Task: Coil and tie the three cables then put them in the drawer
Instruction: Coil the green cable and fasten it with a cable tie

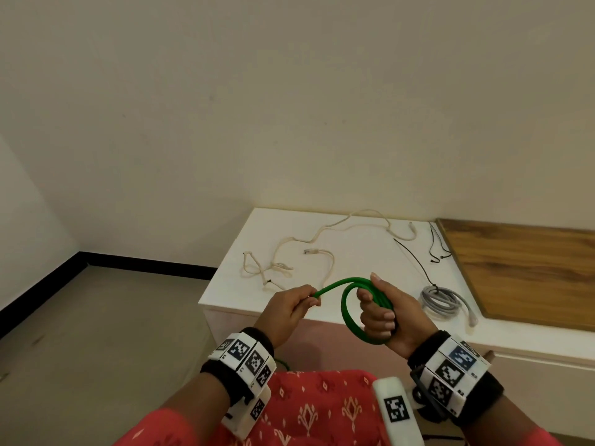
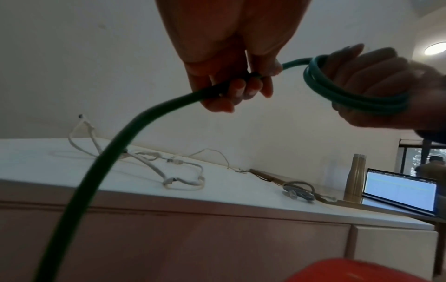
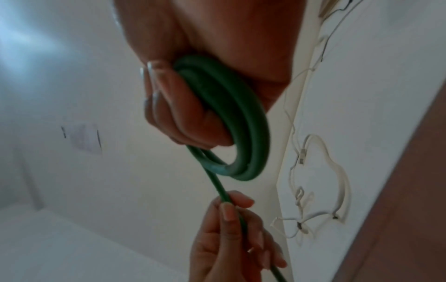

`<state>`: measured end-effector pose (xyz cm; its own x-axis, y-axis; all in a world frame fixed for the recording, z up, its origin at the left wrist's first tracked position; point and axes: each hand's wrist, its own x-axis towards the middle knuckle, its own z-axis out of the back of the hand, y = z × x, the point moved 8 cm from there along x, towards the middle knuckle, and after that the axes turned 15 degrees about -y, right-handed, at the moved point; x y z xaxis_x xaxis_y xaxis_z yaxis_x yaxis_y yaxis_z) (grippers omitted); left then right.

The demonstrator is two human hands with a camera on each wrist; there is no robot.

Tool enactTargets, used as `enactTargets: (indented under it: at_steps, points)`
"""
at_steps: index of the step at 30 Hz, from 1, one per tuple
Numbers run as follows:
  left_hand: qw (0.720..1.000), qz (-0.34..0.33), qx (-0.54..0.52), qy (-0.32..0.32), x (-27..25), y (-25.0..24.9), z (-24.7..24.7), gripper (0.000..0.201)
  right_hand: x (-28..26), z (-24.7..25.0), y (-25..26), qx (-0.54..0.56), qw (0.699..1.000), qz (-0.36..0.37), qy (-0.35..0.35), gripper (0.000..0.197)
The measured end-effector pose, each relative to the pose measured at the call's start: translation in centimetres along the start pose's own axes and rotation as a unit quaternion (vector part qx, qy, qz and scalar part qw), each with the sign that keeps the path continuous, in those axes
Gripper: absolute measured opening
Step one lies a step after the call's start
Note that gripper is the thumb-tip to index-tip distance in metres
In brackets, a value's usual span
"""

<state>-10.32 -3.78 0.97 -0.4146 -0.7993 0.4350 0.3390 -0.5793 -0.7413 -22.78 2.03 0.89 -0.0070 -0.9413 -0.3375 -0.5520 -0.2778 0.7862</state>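
A green cable (image 1: 349,312) is partly wound into loops (image 3: 243,129) that my right hand (image 1: 383,312) grips in its fist, held in the air before the cabinet's front edge. My left hand (image 1: 294,305) pinches the cable's free run (image 2: 135,126) just left of the loops; the rest hangs down past my lap. A cream cable (image 1: 289,257) sprawls uncoiled on the white cabinet top (image 1: 231,284). A grey cable (image 1: 442,300) lies coiled and tied near the front edge, right of my hands. No drawer is seen open.
Thin black ties (image 1: 418,262) lie on the cabinet top behind the grey coil. A wooden board (image 1: 528,268) covers the right part. In the left wrist view a laptop (image 2: 400,192) and a metal bottle (image 2: 357,177) stand further right. Bare floor lies left.
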Motion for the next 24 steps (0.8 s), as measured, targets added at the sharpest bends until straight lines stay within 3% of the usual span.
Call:
enactTargets:
  at_steps: [5, 8, 10, 13, 19, 21, 24]
  points:
    - [0.999, 0.034, 0.030, 0.012, -0.9, 1.6, -0.3, 0.019, 0.2, 0.5, 2.1, 0.176, 0.980, -0.007, 0.091, 0.024]
    - [0.997, 0.031, 0.062, 0.024, -1.1, 1.1, -1.1, 0.024, 0.3, 0.2, 2.5, 0.242, 0.960, 0.013, 0.142, 0.029]
    - [0.995, 0.024, 0.087, 0.048, -1.5, 0.6, -2.1, 0.031, 0.5, 0.2, 2.8, 0.247, 0.960, 0.061, 0.120, 0.027]
    - [0.988, 0.019, 0.110, 0.106, -2.4, 0.0, -3.9, 0.048, 0.2, 0.9, 3.5, 0.233, 0.961, 0.146, 0.025, 0.023]
    - [0.964, -0.012, 0.192, 0.184, -3.5, -0.8, -5.9, 0.067, 0.1, 1.0, 2.9, 0.155, 0.957, 0.237, -0.060, 0.056]
    - [0.963, -0.020, 0.193, 0.186, -3.6, -1.2, -6.1, 0.054, 0.1, 1.1, 2.5, 0.108, 0.954, 0.267, -0.081, 0.063]
    - [0.970, -0.026, 0.186, 0.158, -3.5, -2.2, -6.1, 0.020, 0.1, 1.1, 2.0, 0.017, 0.942, 0.314, -0.115, 0.068]
